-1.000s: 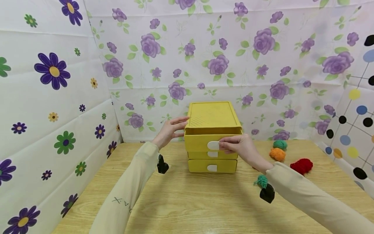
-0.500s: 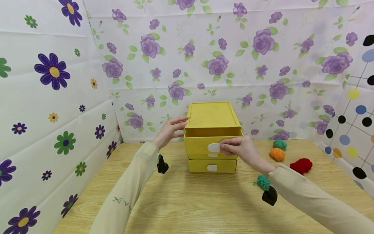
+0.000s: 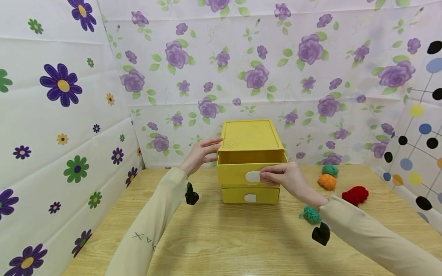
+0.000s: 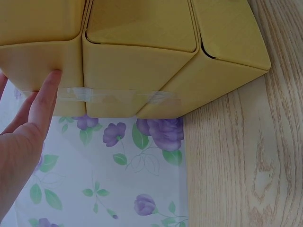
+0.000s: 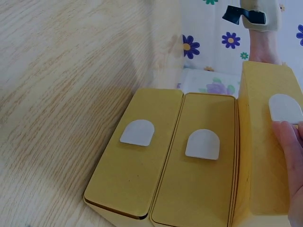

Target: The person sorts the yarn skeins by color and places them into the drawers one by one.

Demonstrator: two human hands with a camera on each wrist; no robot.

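A yellow three-drawer box (image 3: 252, 134) stands on the table with its top drawer (image 3: 235, 175) pulled out toward me. The part of that drawer's inside that shows is bare yellow. My right hand (image 3: 295, 180) pinches the white tab handle (image 3: 253, 176) on the top drawer's front. With fingers straight, my left hand (image 3: 203, 153) rests against the box's left side; the left wrist view has a fingertip (image 4: 55, 75) on the yellow wall. The middle drawer (image 5: 199, 189) and bottom drawer (image 5: 132, 170) are pushed in, each with a white tab.
On the right of the table (image 3: 221, 241) lie a green yarn ball (image 3: 330, 170), an orange one (image 3: 327, 181), a red one (image 3: 355, 196) and another green one (image 3: 312, 215) close to the right forearm. A flowered sheet (image 3: 207, 76) hangs behind the box.
The top drawer has slid farther out toward me, drawn by the right hand on its tab, and more of its inside shows. The left hand has stayed in place.
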